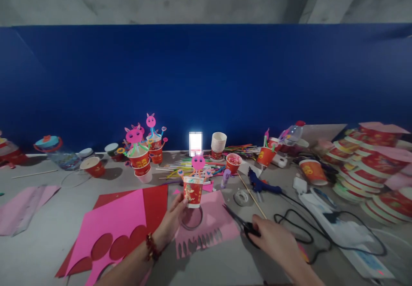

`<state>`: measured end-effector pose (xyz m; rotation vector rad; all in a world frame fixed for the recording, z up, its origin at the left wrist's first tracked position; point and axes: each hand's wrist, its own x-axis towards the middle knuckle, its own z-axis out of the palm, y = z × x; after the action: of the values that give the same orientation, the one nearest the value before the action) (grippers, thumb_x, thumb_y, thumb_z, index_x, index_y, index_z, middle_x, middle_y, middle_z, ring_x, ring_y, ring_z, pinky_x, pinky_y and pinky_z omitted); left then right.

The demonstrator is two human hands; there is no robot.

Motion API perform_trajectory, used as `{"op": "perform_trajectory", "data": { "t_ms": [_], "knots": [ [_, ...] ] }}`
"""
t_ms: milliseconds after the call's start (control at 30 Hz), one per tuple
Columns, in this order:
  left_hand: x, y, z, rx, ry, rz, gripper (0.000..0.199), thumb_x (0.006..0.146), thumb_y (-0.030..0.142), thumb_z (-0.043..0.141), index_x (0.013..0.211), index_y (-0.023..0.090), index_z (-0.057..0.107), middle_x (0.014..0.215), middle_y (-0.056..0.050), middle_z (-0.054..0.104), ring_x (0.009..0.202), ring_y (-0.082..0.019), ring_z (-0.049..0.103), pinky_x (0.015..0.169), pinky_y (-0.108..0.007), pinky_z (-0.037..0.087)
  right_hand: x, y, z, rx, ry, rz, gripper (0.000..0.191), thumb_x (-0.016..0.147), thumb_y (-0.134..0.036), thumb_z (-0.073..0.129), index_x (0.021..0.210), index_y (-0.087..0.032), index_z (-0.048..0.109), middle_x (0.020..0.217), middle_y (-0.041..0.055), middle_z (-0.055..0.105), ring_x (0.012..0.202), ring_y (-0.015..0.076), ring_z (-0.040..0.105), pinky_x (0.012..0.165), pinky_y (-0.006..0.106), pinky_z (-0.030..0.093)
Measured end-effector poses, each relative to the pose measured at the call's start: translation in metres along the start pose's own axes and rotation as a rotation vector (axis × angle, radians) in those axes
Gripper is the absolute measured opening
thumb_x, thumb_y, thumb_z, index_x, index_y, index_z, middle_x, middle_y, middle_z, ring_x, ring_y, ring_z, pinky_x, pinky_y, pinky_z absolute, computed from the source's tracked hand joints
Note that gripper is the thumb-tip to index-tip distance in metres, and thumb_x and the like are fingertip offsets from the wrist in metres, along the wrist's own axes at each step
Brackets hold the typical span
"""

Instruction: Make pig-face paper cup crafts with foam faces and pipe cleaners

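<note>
My left hand grips a red patterned paper cup by its lower left side, upright above the table. A pink paper face on pipe cleaners rises from that cup, flanked by small heart-marked discs. My right hand has its fingers at the handles of black scissors, whose blades point up and left. Between the hands lies light pink paper with a fringe of cut-outs, and a ring-shaped object sits below the cup.
Bright pink sheet with round holes lies over red paper at left. Finished-looking cup figures stand behind it. A blue glue gun with black cord, tape roll, wooden stick and stacked cups occupy the right.
</note>
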<state>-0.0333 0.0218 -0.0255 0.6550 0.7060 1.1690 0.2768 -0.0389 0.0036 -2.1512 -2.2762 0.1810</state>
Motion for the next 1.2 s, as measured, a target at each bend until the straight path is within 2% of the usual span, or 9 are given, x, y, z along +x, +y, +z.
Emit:
{"op": "perform_trajectory", "data": {
  "t_ms": [167, 300, 533, 600, 667, 800, 967, 1100, 1200],
  "knots": [
    [0.008, 0.02, -0.01, 0.04, -0.026, 0.058, 0.037, 0.079, 0.035, 0.081, 0.113, 0.023, 0.072, 0.111, -0.007, 0.076, 0.093, -0.021, 0.072, 0.085, -0.033, 0.055, -0.004, 0.004, 0.009, 0.066, 0.061, 0.03, 0.006, 0.083, -0.026, 0.064, 0.082, -0.024, 0.058, 0.076, 0.0027, 0.076, 0.07, 0.0244, 0.075, 0.052, 0.024, 0.038],
    [0.004, 0.016, -0.005, 0.012, -0.122, 0.09, 0.044, 0.076, 0.036, 0.083, 0.118, 0.026, 0.071, 0.117, -0.007, 0.076, 0.101, -0.024, 0.071, 0.09, -0.036, 0.054, -0.001, 0.006, 0.017, 0.088, 0.087, -0.022, 0.007, 0.081, -0.018, 0.061, 0.084, -0.023, 0.059, 0.085, 0.0043, 0.074, 0.078, 0.0253, 0.074, 0.059, 0.026, 0.044],
    [-0.002, 0.005, 0.0, 0.017, -0.231, 0.109, 0.05, 0.073, 0.034, 0.086, 0.12, 0.029, 0.072, 0.126, -0.007, 0.072, 0.117, -0.028, 0.065, 0.098, -0.038, 0.051, 0.009, 0.004, -0.006, 0.244, -0.087, -0.131, 0.008, 0.074, -0.016, 0.064, 0.079, -0.022, 0.062, 0.089, 0.0055, 0.072, 0.084, 0.0258, 0.07, 0.074, 0.033, 0.048],
    [-0.001, 0.004, 0.0, 0.04, -0.233, 0.135, 0.053, 0.073, 0.036, 0.086, 0.123, 0.028, 0.071, 0.128, -0.009, 0.071, 0.12, -0.03, 0.063, 0.1, -0.041, 0.049, 0.014, -0.01, -0.017, 0.383, -0.053, -0.139, 0.007, 0.081, -0.028, 0.065, 0.084, -0.022, 0.063, 0.087, 0.0049, 0.072, 0.082, 0.0252, 0.068, 0.074, 0.034, 0.048],
    [0.0, 0.002, 0.0, 0.079, -0.235, 0.161, 0.055, 0.074, 0.037, 0.085, 0.126, 0.028, 0.069, 0.129, -0.01, 0.07, 0.123, -0.033, 0.061, 0.103, -0.044, 0.048, 0.023, -0.034, -0.025, 0.593, 0.003, -0.177, 0.023, 0.086, -0.043, 0.064, 0.097, -0.022, 0.064, 0.088, 0.005, 0.071, 0.078, 0.0237, 0.066, 0.072, 0.034, 0.05],
    [-0.002, -0.001, 0.0, 0.152, -0.278, 0.196, 0.057, 0.077, 0.037, 0.081, 0.131, 0.028, 0.065, 0.133, -0.011, 0.067, 0.126, -0.035, 0.058, 0.106, -0.048, 0.045, 0.05, -0.09, -0.029, 1.087, 0.106, -0.373, 0.059, 0.081, -0.049, 0.072, 0.13, -0.02, 0.056, 0.121, 0.0135, 0.068, 0.103, 0.0282, 0.066, 0.09, 0.04, 0.053],
    [-0.005, -0.001, -0.005, 0.152, -0.234, 0.228, 0.052, 0.079, 0.034, 0.08, 0.129, 0.032, 0.066, 0.134, -0.009, 0.067, 0.128, -0.035, 0.057, 0.109, -0.049, 0.043, 0.079, -0.135, -0.018, 1.327, 0.106, -0.379, 0.056, 0.073, -0.044, 0.081, 0.121, -0.02, 0.065, 0.121, 0.0142, 0.071, 0.111, 0.0359, 0.066, 0.098, 0.052, 0.05],
    [0.002, -0.002, -0.01, 0.119, -0.181, 0.264, 0.057, 0.078, 0.033, 0.082, 0.132, 0.035, 0.063, 0.142, -0.009, 0.062, 0.132, -0.035, 0.055, 0.111, -0.049, 0.041, 0.091, -0.147, -0.004, 1.376, 0.16, -0.324, 0.055, 0.07, -0.039, 0.083, 0.119, -0.021, 0.065, 0.12, 0.0135, 0.072, 0.111, 0.0362, 0.066, 0.098, 0.053, 0.051],
    [0.005, -0.004, -0.011, 0.129, -0.149, 0.263, 0.057, 0.079, 0.032, 0.081, 0.133, 0.034, 0.062, 0.143, -0.01, 0.06, 0.133, -0.035, 0.053, 0.113, -0.05, 0.04, 0.095, -0.149, 0.01, 1.473, 0.108, -0.319, 0.055, 0.071, -0.039, 0.082, 0.119, -0.022, 0.063, 0.116, 0.0127, 0.073, 0.107, 0.0338, 0.068, 0.095, 0.049, 0.054]
  ]
}}
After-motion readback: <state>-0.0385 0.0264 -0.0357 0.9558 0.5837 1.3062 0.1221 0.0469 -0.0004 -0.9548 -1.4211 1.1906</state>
